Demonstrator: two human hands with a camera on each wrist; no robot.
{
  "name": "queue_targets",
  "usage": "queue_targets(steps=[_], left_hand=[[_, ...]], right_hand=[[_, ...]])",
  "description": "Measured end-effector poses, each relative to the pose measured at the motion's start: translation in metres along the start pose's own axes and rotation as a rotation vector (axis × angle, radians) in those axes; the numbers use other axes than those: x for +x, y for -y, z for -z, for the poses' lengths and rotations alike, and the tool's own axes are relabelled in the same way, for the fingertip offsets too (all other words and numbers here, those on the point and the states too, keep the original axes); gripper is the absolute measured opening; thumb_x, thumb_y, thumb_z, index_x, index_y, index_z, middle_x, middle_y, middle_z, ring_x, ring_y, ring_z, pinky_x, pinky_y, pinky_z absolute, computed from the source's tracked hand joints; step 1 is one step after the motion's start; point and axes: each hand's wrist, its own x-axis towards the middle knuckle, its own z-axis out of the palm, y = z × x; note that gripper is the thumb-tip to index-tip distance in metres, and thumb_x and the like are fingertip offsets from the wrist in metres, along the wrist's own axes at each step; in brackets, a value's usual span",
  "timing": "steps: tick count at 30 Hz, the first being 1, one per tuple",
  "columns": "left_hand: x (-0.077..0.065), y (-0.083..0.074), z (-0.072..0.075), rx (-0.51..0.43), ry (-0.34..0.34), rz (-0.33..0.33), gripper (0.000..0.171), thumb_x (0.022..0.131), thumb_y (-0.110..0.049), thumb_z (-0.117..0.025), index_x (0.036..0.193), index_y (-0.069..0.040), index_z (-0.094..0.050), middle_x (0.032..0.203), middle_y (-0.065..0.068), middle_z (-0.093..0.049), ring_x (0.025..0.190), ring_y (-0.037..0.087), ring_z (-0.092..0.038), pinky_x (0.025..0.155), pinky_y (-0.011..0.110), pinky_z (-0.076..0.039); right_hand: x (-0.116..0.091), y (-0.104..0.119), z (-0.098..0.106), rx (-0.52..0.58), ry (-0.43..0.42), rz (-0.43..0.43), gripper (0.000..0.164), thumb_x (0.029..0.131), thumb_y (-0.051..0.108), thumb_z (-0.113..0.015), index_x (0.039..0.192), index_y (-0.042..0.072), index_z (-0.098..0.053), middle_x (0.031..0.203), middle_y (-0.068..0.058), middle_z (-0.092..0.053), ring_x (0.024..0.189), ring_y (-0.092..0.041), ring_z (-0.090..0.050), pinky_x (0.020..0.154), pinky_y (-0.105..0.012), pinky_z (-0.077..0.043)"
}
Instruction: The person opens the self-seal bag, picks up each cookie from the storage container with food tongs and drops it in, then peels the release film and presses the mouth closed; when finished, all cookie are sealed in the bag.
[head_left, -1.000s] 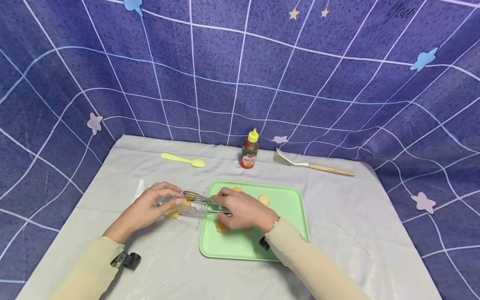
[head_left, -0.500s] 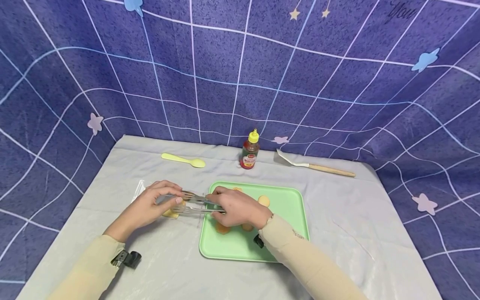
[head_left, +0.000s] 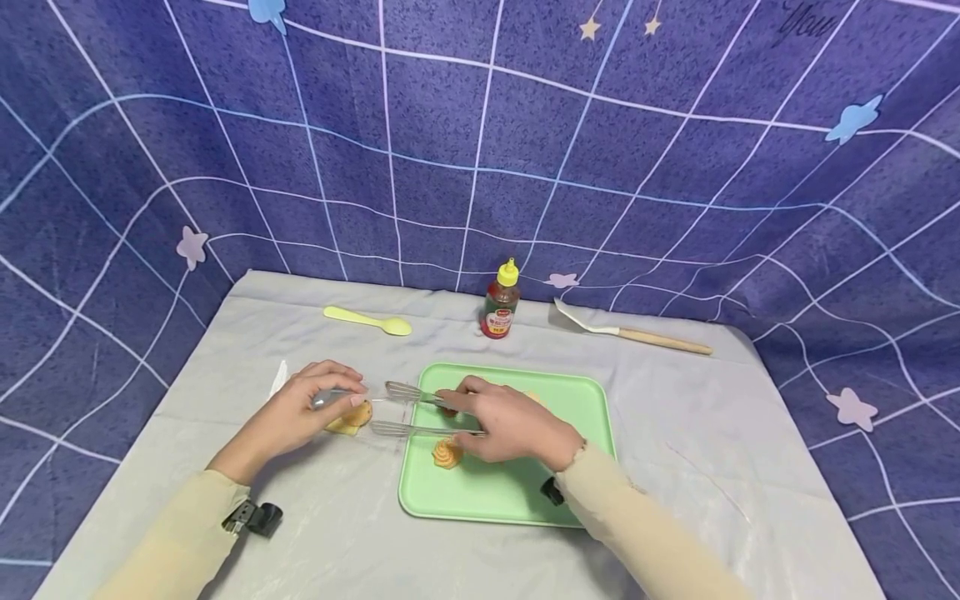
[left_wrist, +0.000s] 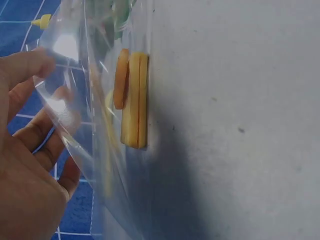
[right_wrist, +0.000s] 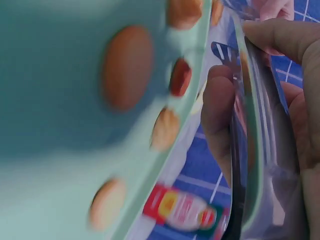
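My left hand (head_left: 303, 408) pinches the upper film of a clear plastic bag (left_wrist: 82, 145), holding its mouth up. Inside the bag, a round biscuit (left_wrist: 121, 80) leans against yellow square biscuits (left_wrist: 136, 107). My right hand (head_left: 517, 425) grips metal tongs (head_left: 431, 432) over the green tray (head_left: 510, 504). The tongs' whisk-like tips are spread apart, with nothing between them, and point toward the bag. On the tray lie a swirled cookie (head_left: 447, 453), a round brown biscuit (right_wrist: 128, 67) and a small red piece (right_wrist: 181, 77). My right hand hides part of the tray in the head view.
Behind the tray stands a sauce bottle (head_left: 498, 307) with a yellow nozzle. A yellow spoon (head_left: 367, 320) lies at the back left, and a spatula (head_left: 637, 334) with a wooden handle at the back right. A patterned blue curtain (head_left: 480, 150) hangs behind the table.
The tongs moved left into the bag with the round biscuit, let it go on the yellow squares, then drew back right with tips apart. My left hand has stayed in place.
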Motion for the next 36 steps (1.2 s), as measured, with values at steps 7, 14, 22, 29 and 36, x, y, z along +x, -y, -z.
queue_targets(steps=[7,14,22,29,36], left_hand=[[-0.001,0.001,-0.001,0.002,0.001,-0.006,0.012,0.095,-0.012,-0.074,0.107,-0.013,-0.077,0.12,0.002,-0.065,0.117,0.023,-0.054,0.104,0.028,-0.036],[0.0,0.003,-0.003,0.013,0.015,-0.005,0.011,0.097,-0.014,-0.072,0.107,-0.014,-0.077,0.119,0.001,-0.065,0.116,0.023,-0.055,0.102,0.027,-0.036],[0.004,-0.001,-0.008,0.007,0.014,-0.005,0.009,0.096,-0.015,-0.074,0.104,-0.014,-0.077,0.118,0.002,-0.065,0.115,0.022,-0.055,0.102,0.023,-0.036],[0.003,-0.006,-0.006,0.015,0.022,0.015,0.011,0.096,-0.017,-0.074,0.106,-0.014,-0.077,0.119,-0.001,-0.064,0.116,0.022,-0.054,0.102,0.029,-0.037],[0.002,-0.006,-0.006,0.006,0.017,0.009,0.01,0.096,-0.014,-0.073,0.105,-0.015,-0.077,0.118,0.002,-0.065,0.116,0.022,-0.054,0.102,0.026,-0.035]], right_hand=[[-0.068,-0.038,0.018,0.024,-0.087,-0.048,0.063,0.093,0.027,-0.074,0.148,0.008,-0.052,0.131,-0.003,-0.056,0.07,0.002,-0.056,0.064,-0.022,-0.051],[-0.139,-0.078,0.034,0.008,-0.175,-0.192,0.064,0.093,0.024,-0.077,0.149,0.012,-0.05,0.138,0.003,-0.051,0.079,0.002,-0.06,0.07,-0.028,-0.056],[-0.174,-0.091,0.023,0.024,-0.216,-0.254,0.059,0.092,0.021,-0.078,0.145,0.008,-0.055,0.128,-0.004,-0.058,0.073,0.002,-0.057,0.064,-0.025,-0.052],[-0.17,-0.088,0.019,-0.001,-0.235,-0.253,0.056,0.091,0.022,-0.079,0.142,0.009,-0.058,0.128,-0.002,-0.059,0.069,0.002,-0.054,0.062,-0.024,-0.049],[-0.165,-0.087,0.02,-0.031,-0.244,-0.268,0.057,0.091,0.023,-0.079,0.142,0.007,-0.058,0.129,-0.004,-0.06,0.072,0.001,-0.053,0.062,-0.025,-0.049]])
